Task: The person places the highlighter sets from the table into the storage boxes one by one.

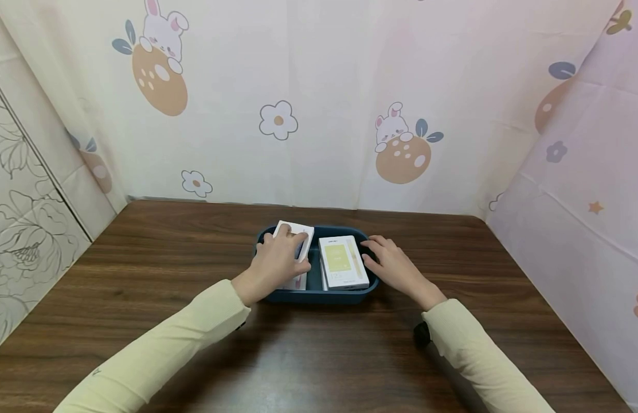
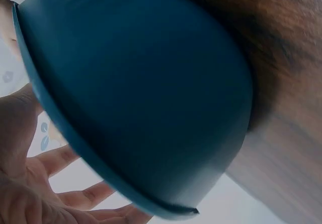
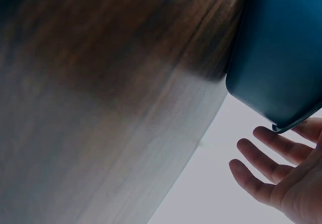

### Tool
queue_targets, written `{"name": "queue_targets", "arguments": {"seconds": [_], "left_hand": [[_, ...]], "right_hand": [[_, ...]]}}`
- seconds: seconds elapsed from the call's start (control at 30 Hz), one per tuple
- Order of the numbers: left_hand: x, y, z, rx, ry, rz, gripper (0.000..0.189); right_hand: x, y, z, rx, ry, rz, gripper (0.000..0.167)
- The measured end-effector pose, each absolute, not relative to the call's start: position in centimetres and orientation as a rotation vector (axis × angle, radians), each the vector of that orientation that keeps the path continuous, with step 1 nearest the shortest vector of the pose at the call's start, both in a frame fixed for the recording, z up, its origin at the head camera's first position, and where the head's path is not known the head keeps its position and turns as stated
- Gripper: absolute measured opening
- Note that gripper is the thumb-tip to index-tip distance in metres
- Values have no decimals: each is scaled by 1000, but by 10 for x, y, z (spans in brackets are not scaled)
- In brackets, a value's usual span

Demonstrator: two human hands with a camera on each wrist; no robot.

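A dark blue two-compartment bin stands on the table. My left hand reaches over its left side and grips a white box, thumb at the right side and fingers across the top. This box sits tilted, its far end above the rim. Below it, another white box with a pinkish print shows partly. In the right compartment lies a white box with a yellow-green label, on top of another pale one. My right hand is at the bin's right rim, fingers extended and apart, holding nothing.
The brown wood-grain table extends on all sides of the bin. Behind it hangs a pale curtain with rabbit and flower prints, and similar cloth covers the sides. A small black object shows under my right cuff.
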State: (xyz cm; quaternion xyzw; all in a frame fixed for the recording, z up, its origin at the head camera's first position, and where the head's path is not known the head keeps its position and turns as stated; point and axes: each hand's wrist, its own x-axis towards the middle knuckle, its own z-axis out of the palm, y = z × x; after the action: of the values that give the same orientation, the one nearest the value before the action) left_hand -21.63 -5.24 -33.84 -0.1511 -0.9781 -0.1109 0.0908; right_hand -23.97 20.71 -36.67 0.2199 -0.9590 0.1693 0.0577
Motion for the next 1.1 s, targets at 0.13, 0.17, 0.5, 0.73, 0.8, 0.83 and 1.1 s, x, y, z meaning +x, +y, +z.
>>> {"name": "queue_targets", "arguments": {"seconds": [0.13,0.17,0.5,0.73,0.8,0.83,1.1], "left_hand": [[-215,-50,-342,-439,-2904,-329,51],[-214,-50,-343,-438,-2902,-329,50],[-210,-49,-352,-423,-2903,-343,50],[-211,-49,-358,-414,-2916,-357,49],[-212,-49,-359,-407,-2922,-362,49],[-212,-49,-359,-403,-2925,-363,49],[-213,-49,-359,-363,-2964,-368,51]], "right_hand": [[-239,207,-365,660,-2926,501,42],[-239,207,-365,657,-2931,499,42],[-238,207,-365,659,-2937,502,42],[-240,208,-367,649,-2950,512,43],[-239,208,-366,649,-2951,512,44],[-239,208,-366,650,-2951,512,44],[-240,207,-366,657,-2948,509,43]]}}
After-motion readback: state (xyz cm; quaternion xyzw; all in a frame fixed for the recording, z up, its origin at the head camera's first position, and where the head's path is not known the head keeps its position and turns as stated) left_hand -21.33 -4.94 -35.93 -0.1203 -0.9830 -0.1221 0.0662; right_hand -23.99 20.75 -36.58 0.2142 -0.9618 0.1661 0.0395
